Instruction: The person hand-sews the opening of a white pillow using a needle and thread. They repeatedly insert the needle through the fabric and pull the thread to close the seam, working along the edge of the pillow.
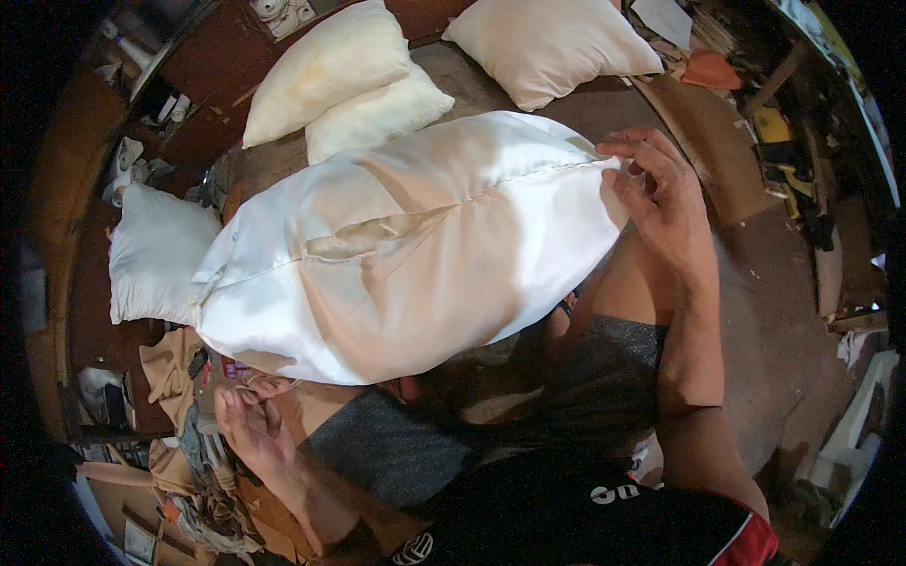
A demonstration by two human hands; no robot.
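A large shiny white pillow (425, 292) lies across my lap. A seam runs along its upper side and gapes left of the middle, where pale stuffing (363, 238) shows. My right hand (665, 184) is at the pillow's right end, its thumb and fingers closed on the fabric at the seam. Below the pillow's lower left edge is my left hand (253, 424), its fingers curled together in a pinch. A thin pale strand seems to lie by those fingertips, but what they hold is too small to make out.
Two cream pillows (330, 71) overlap on the floor ahead, with another pillow (552, 47) to their right. A smaller white pillow (160, 255) stands at the left. Cloth scraps (203, 472) and clutter pile up at lower left. Yellow-handled tools (779, 141) hang at the right.
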